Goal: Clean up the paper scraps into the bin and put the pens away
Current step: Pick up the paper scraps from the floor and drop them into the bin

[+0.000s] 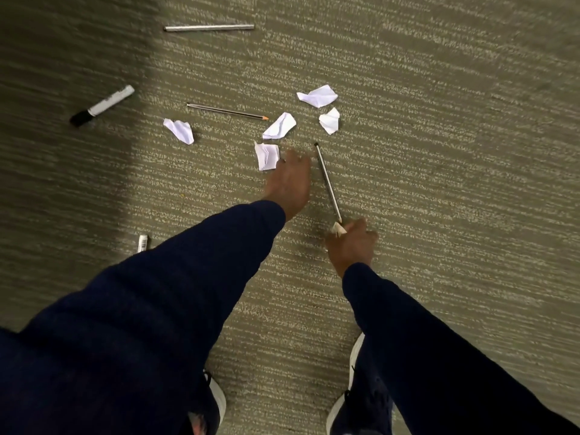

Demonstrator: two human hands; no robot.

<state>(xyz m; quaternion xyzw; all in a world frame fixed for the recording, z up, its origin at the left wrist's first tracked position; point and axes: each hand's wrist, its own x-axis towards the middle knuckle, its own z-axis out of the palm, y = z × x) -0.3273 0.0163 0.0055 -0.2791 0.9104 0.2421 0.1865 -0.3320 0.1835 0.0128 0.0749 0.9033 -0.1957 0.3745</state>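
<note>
Several crumpled white paper scraps lie on the carpet: one (267, 155) right at my left hand's (290, 182) fingertips, others (280, 126), (317, 95), (330, 120) beyond it and one (179, 130) to the left. My left hand reaches forward with its fingers extended toward the nearest scrap. My right hand (351, 244) curls around a small paper scrap (338, 228). A thin pen (327, 181) lies between the hands, its lower end by my right hand. A pencil-like pen (227, 111), a silver pen (209, 27) and a black-capped marker (102, 105) lie farther off.
The floor is ribbed beige carpet (439, 183), shadowed at the left. A small white cap-like piece (142, 243) lies by my left sleeve. My two shoes (351, 403) stand at the bottom of the view. No bin is in view.
</note>
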